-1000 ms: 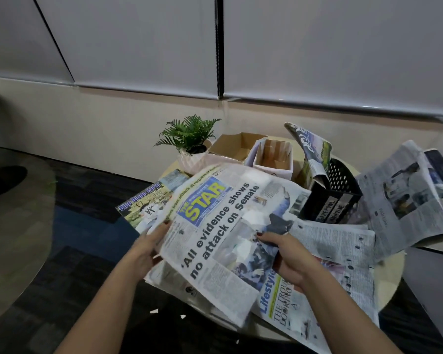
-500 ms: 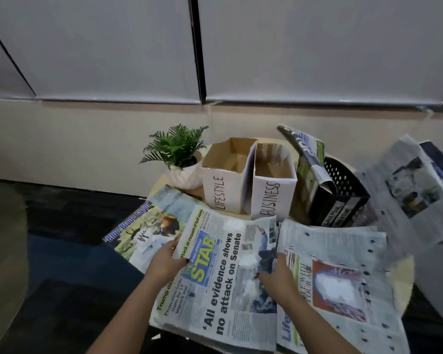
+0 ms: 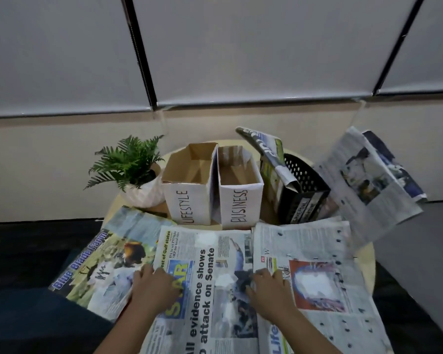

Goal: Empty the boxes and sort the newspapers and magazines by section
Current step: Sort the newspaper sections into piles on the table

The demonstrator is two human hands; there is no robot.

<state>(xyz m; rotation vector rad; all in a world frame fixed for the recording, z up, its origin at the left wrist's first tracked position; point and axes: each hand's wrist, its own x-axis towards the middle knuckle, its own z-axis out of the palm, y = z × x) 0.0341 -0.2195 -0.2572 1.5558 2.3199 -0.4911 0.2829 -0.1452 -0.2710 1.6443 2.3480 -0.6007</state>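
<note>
Here, left hand [image 3: 155, 290] flat, fingers spread, pressing left edge of Star paper [image 3: 202, 284] on table [image 3: 366, 254]; grasping nothing. Right hand [image 3: 271, 290] likewise flat on paper's right edge, overlapping Lifestyle paper [image 3: 315, 274] just beside. Magazine [image 3: 100, 264] lies left, overhanging table edge. Behind papers: Lifestyle box [image 3: 189, 190] and Business box [image 3: 238, 192], touching, both empty. Plant [image 3: 133, 172] left of boxes. Black basket [image 3: 302, 192] right, folded paper [image 3: 269, 152] leaning in it. Another newspaper [image 3: 368, 182] far right, off table edge.

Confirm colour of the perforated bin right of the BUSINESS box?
Black, with a dotted perforated wall: perforated bin, clearest in the head view.
</note>
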